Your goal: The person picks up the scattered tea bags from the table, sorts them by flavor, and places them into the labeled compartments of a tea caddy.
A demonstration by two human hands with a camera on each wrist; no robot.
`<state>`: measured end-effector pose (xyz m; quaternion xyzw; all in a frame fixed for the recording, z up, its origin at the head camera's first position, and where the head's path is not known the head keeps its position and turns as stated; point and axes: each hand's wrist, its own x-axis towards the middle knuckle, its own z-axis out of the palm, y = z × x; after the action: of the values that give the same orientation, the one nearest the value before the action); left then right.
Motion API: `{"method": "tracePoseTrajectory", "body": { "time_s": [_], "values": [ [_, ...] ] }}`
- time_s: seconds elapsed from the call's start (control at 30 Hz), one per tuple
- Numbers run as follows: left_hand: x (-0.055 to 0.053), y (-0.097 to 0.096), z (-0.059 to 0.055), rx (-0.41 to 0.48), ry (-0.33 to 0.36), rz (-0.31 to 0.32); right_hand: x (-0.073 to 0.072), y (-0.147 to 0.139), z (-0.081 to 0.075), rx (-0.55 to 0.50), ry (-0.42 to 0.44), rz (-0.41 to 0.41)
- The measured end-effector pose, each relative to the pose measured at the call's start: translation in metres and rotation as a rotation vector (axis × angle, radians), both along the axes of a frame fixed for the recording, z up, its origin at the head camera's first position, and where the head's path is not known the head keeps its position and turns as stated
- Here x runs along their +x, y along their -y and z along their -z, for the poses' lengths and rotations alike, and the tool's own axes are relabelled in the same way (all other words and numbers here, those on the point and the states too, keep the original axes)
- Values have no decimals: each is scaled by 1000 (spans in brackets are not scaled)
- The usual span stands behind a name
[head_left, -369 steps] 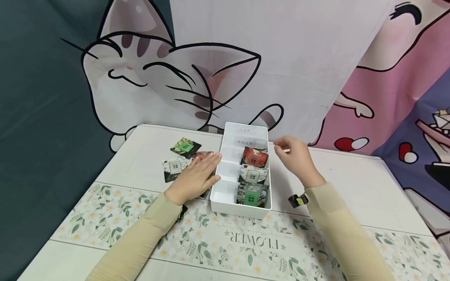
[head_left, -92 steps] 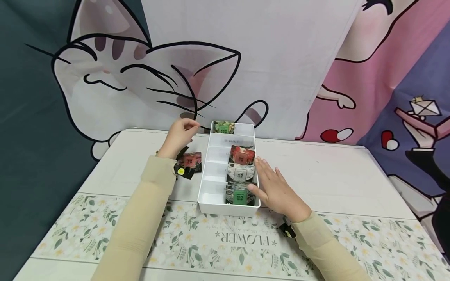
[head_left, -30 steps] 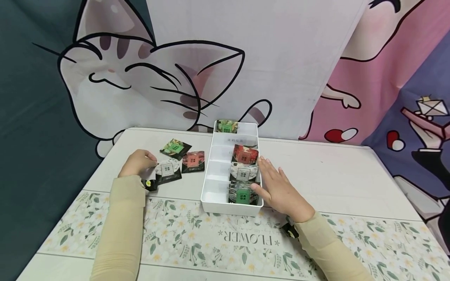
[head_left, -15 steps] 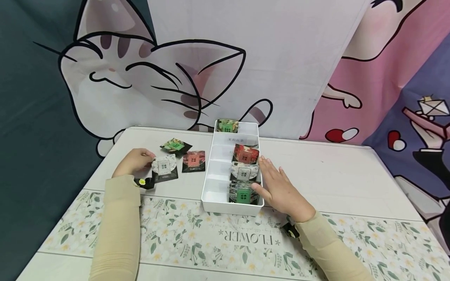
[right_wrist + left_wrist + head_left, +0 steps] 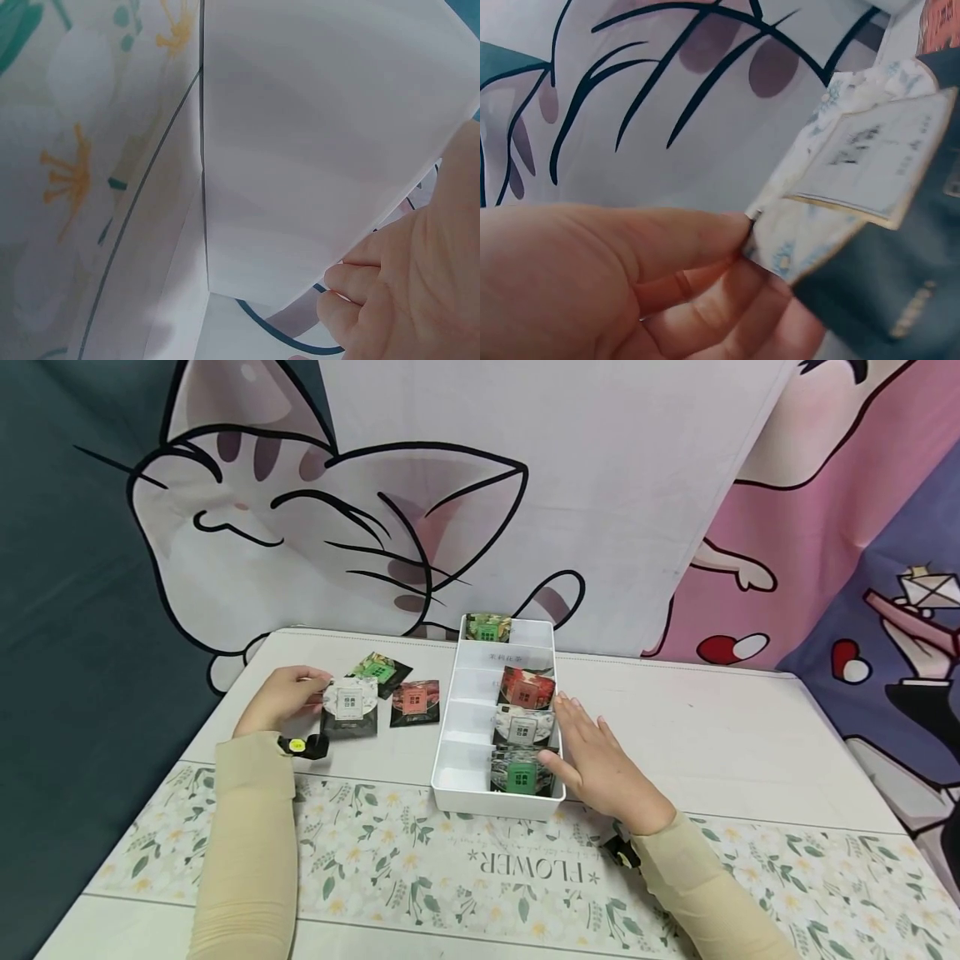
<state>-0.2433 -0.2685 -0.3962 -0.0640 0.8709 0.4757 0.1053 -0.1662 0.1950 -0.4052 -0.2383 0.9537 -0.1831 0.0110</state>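
My left hand (image 5: 281,700) pinches the left edge of a white-and-black tea sachet (image 5: 349,706) between thumb and fingers. In the left wrist view the sachet (image 5: 870,165) is tilted, its pale label facing the camera. Fingers straight, my right hand (image 5: 603,767) rests against the right side of a white divided box (image 5: 497,806); in the right wrist view the fingertips meet the box's wall (image 5: 322,150). The box holds a red sachet (image 5: 527,689), a white one (image 5: 523,727) and a dark green one (image 5: 522,772) on its right side, plus a yellow-green sachet (image 5: 487,628) at the back left.
Left of the box a red sachet (image 5: 416,702) and a yellow-green sachet (image 5: 381,672) lie on the table (image 5: 675,727). Handwritten labels (image 5: 506,657) mark the box's dividers. A cat-print curtain (image 5: 622,502) hangs behind the table's far edge.
My left hand moved from the box's back-left corner to the loose sachets and took the white one, which has lifted and tilted up. A yellow-green sachet went into the box earlier. The right hand stays put.
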Motion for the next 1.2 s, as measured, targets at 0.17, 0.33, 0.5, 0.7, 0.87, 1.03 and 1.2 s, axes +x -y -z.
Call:
{"method": "tracePoseTrajectory", "body": {
  "time_s": [0.17,0.33,0.5,0.7,0.87,1.03,1.2],
  "values": [
    [-1,-9,-3,14,-48,-17,0,0,-1,-4,1,1],
    [-3,-20,-5,64,-92,-52,0,0,0,-1,-5,1],
    [-5,-28,-7,127,-137,-81,-1,0,1,3,-17,-1],
    [-5,-39,-13,239,-180,-94,-1,0,1,0,-20,-2],
    [-6,-49,-18,309,-195,-81,0,0,0,1,-11,2],
    [-2,-61,-26,347,-229,-68,-1,0,1,-1,-11,3],
    [3,-74,-34,366,-281,-53,-1,0,1,-4,-6,2]
  ]
}}
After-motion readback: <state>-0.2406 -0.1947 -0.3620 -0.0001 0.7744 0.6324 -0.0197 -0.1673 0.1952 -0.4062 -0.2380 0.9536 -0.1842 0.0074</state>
